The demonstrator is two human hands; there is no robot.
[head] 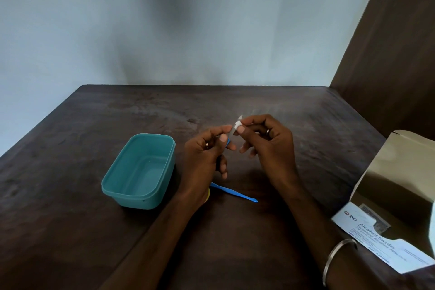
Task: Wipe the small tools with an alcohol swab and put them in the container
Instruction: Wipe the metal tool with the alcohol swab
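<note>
I see left hand [207,148] pinching small tool [229,135] above table [94,125], right hand [263,139] pinching swab [238,125] around its tip. I would keep swab folded, stroke whole length, then drop tool into container [141,172] just left.

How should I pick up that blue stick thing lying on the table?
Pinch the blue tool on its bare thin handle near the right end, coming straight down from above. It lies flat on the table, so a top pinch across its narrow width probably works best. Its other end hides under the left hand, which blocks that side.
</note>
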